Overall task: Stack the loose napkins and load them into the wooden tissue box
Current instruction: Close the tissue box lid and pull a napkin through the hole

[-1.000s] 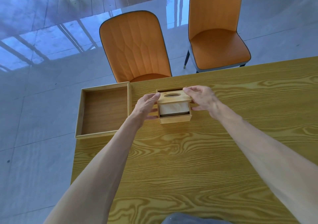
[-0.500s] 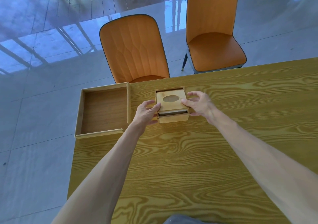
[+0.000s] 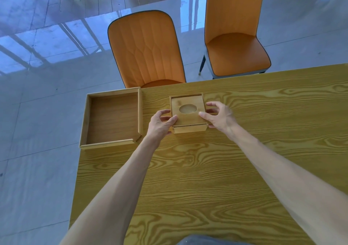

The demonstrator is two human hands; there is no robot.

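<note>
Left hand (image 3: 162, 125): thumb on the near-left corner of the lid, other fingers curled against the left wall of the wooden tissue box (image 3: 189, 114). Pinching the corner, not a full wrap.

Right hand (image 3: 219, 116): thumb tip on the lid's near-right edge, fingers spread and bent over the right wall. Looks like light contact on the box; can't tell how hard it presses.

Lid (image 3: 187, 109): flat wooden panel with an oval slot, sitting nearly flush. A thin dark gap shows along the front edge, so I judge it not fully seated. Napkins aren't visible; none loose on the desk (image 3: 207, 169). Presumably they're inside, but the slot shows nothing clear.

Box sits near the far edge of the desk, just right of an empty wooden tray (image 3: 113, 116), not touching it. Two orange chairs (image 3: 146, 52) beyond.

Handling, my read:
- Box is rigid and light, smooth finish, likely slides on the desk if pushed from one side. Brace both walls, as now.
- Lid is thin, stiff and could bind if it goes down tilted. Press both near corners evenly.
- Hold at the side walls, low down. Keep fingers off the slot.
- Napkins are soft and compress; an edge caught under the lid would explain the gap.
</note>
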